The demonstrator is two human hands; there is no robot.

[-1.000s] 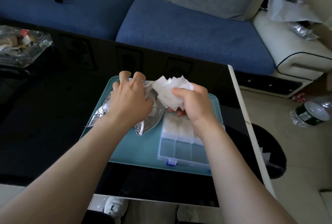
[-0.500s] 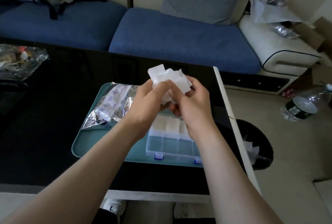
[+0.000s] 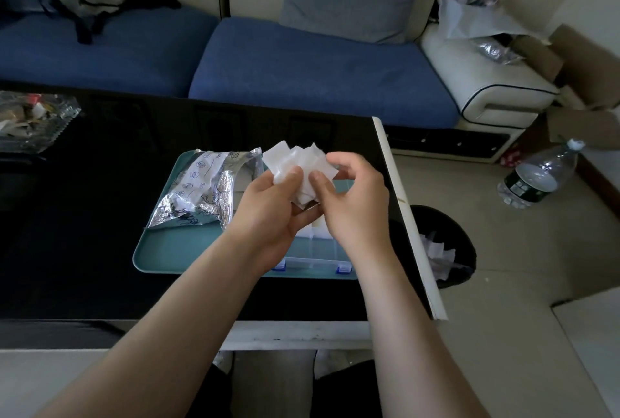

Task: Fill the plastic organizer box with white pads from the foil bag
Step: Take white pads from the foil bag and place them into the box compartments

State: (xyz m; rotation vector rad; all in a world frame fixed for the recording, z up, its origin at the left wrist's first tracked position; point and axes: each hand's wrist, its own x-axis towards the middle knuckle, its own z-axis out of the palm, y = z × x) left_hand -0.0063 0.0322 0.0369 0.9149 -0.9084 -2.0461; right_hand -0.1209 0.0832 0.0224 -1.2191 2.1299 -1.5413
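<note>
Your fingers (image 3: 292, 176) are clamped on the pads (image 3: 295, 159). L hand (image 3: 271, 216) has its thumb pressed on top of the bundle w/ the rest curled under it. R hand (image 3: 355, 202) pinches the same bundle from the other side w/ its thumb, index lifted off and bent in the air. Neither hand is free. The pads are fanned, not squared up: corners poke out up and away from you, so it's a loose sheaf, prob. several thick. Exact count can't be told.

Key relation: the box (image 3: 312, 255) is straight below the bundle and a bit toward you, mostly hidden by both wrists. Its long axis runs L–R across you, blue clips on the near edge. The near row of cells shows clear plastic. The row behind shows white, so it's prob. filled already, tho your hands cover most of it. So the drop looks to be down and toward you, not sideways. R hand is over the box's right half, L hand over its left end.

Pose: both forearms come in from your side and converge above the box, palms turned inward. Both hands are raised off the box, no contact w/ it visible.

Further out: the bag (image 3: 208, 189) lies crumpled just left of the box. The tray (image 3: 161, 249) is under the box, and the counter (image 3: 84, 216) under that.
</note>
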